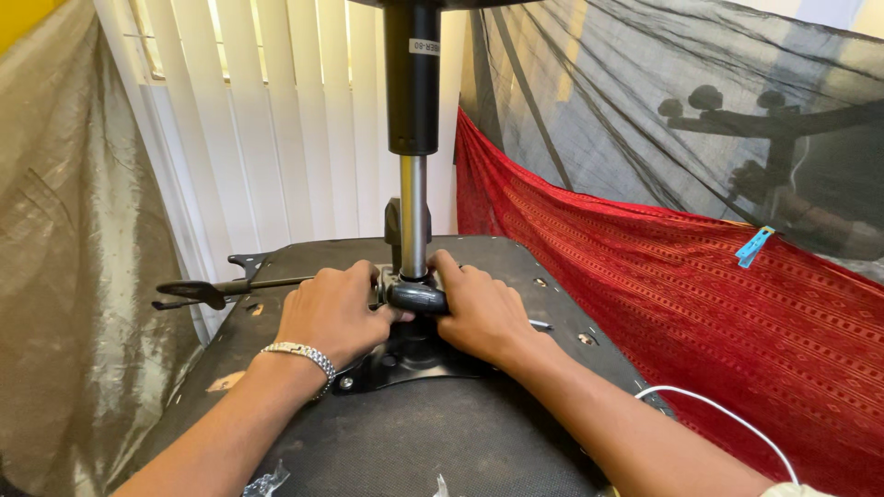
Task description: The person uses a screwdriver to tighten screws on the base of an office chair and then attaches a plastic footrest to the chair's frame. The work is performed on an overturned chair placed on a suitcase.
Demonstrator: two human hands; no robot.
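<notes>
An upturned office chair seat (433, 433) with black fabric underside lies in front of me. A gas lift cylinder (412, 138), black above and chrome below, stands upright in the metal mechanism plate (405, 354) at the seat's middle. My left hand (331, 311), with a metal bracelet on the wrist, grips the mechanism just left of the cylinder's base. My right hand (479, 308) is closed on a dark round knob (416, 296) at the foot of the cylinder. A black lever (216, 290) sticks out to the left of the mechanism.
White vertical blinds (276, 120) hang behind the seat. A beige cloth (74, 276) drapes on the left, a red patterned cloth (700, 304) and dark mesh netting (691, 101) on the right. A white cable (727, 414) runs over my right forearm. A blue clothespin (754, 247) clips the red cloth.
</notes>
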